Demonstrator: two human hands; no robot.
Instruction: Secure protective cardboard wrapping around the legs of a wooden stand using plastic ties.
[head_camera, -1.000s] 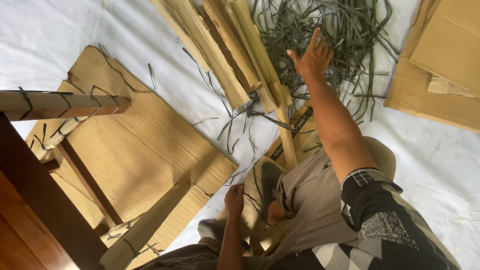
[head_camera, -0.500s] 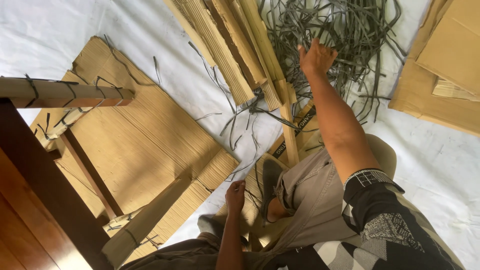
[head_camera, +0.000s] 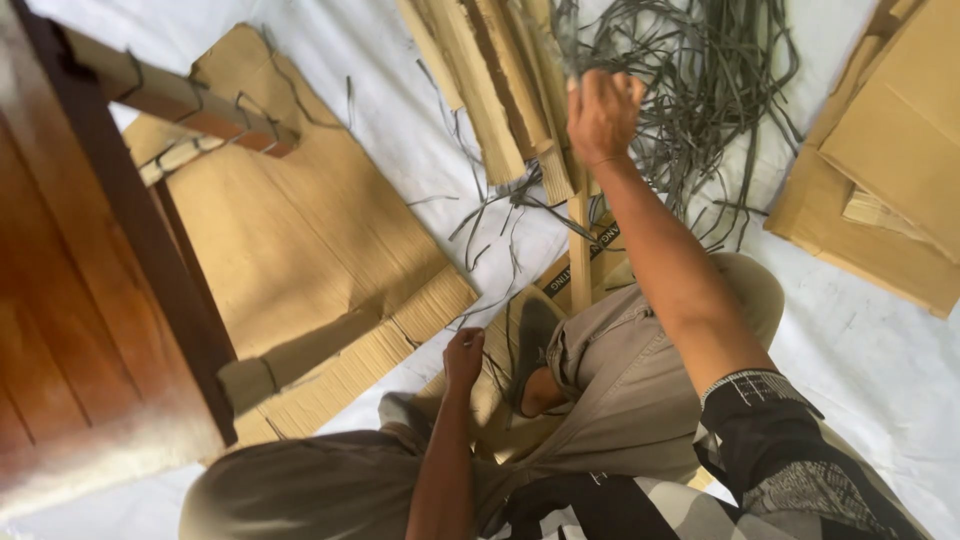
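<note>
— What do the person's hands hold?

— The right hand (head_camera: 600, 112) is curled tight around a bunch of grey straps (head_camera: 700, 90) at the pile's near edge. The left hand (head_camera: 463, 357) seems fisted on the corrugated cardboard (head_camera: 300, 250), though its fingers are hidden.

— Any room?

— White sheeting (head_camera: 870, 350) lies bare to the right.

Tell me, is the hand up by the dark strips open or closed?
Closed. The right hand is curled into a fist around dark strips at the pile's edge.

Matt grey straps (head_camera: 690, 70); ribbed cardboard (head_camera: 300, 240)
</note>
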